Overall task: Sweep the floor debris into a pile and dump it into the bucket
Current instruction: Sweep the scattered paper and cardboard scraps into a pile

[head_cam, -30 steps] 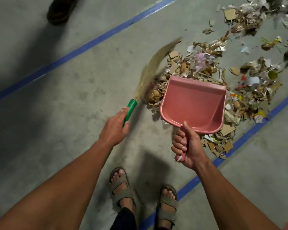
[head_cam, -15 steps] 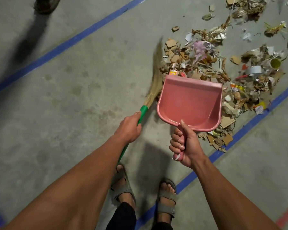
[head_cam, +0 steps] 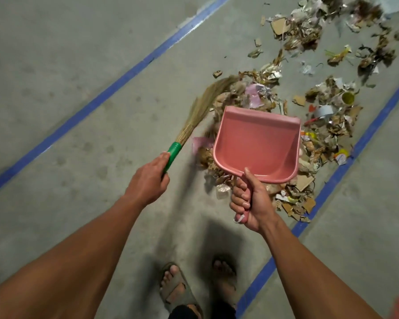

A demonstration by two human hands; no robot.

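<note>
My right hand (head_cam: 248, 203) is wrapped around the smooth pink handle of the dustpan (head_cam: 258, 143), fingers curled under it and thumb laid along the top toward the pan. A small white loop of cord hangs from the handle's end, just below my little finger. The pan is one piece of glossy plastic, a shallow scoop with rounded back corners and a straight front lip, and its inside shows nothing but bare pink. It sits over the near part of the debris (head_cam: 320, 125), its lip pointing away from me.

My left hand (head_cam: 151, 180) grips the green plastic handle of the broom (head_cam: 200, 111), knuckles up. From the green collar a bundle of dry, straw-coloured grass fans out and bends to the right, its tips reaching into the litter just beyond the pan's left corner.

The litter is mixed stuff: torn brown cardboard, crumpled paper, dry leaves, foil scraps, a yellow lid, a grey roll of tape (some of it too blurred to name). It lies loosely heaped around the pan and scattered farther off toward the upper right.

The floor (head_cam: 67, 65) is dull grey concrete, mottled. Two blue lines (head_cam: 115, 86) cross it diagonally, one on each side of the litter. My two feet in sandals (head_cam: 177, 288) show at the bottom.
</note>
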